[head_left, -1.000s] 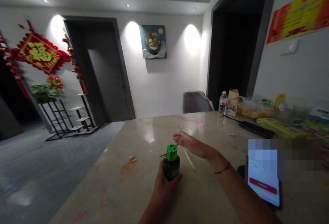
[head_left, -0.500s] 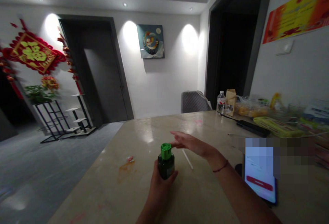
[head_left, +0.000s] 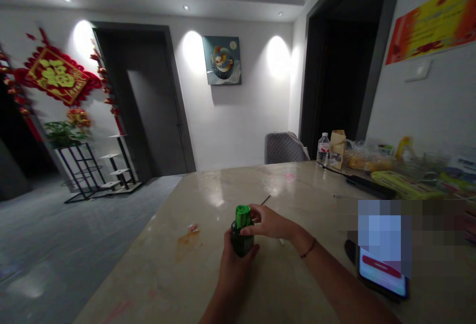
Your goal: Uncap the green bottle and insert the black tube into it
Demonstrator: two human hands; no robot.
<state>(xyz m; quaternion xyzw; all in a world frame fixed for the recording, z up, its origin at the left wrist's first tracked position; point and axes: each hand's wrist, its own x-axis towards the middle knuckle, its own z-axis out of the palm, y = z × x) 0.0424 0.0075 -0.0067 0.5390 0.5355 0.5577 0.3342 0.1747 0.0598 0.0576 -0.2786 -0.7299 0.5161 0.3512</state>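
Observation:
A small dark green bottle with a bright green ridged cap stands upright at the middle of the table. My left hand is wrapped round its lower body, thumb on the right side. My right hand comes in from the right and is closed round the bottle's top, thumb in front at the cap's base and fingers behind. Past the right hand, a thin dark stick pokes out on the table. The end of a white stick shows just below the right wrist, the rest hidden.
A phone with a lit, partly blurred screen lies at the right. Beyond it are a yellow-green packet, a black long object, a water bottle and a paper bag. An orange smear marks the table at left.
My right hand has come down from beside the cap, fingers stretched, and closed on the bottle's top. The left hand keeps its hold. The view has shifted slightly.

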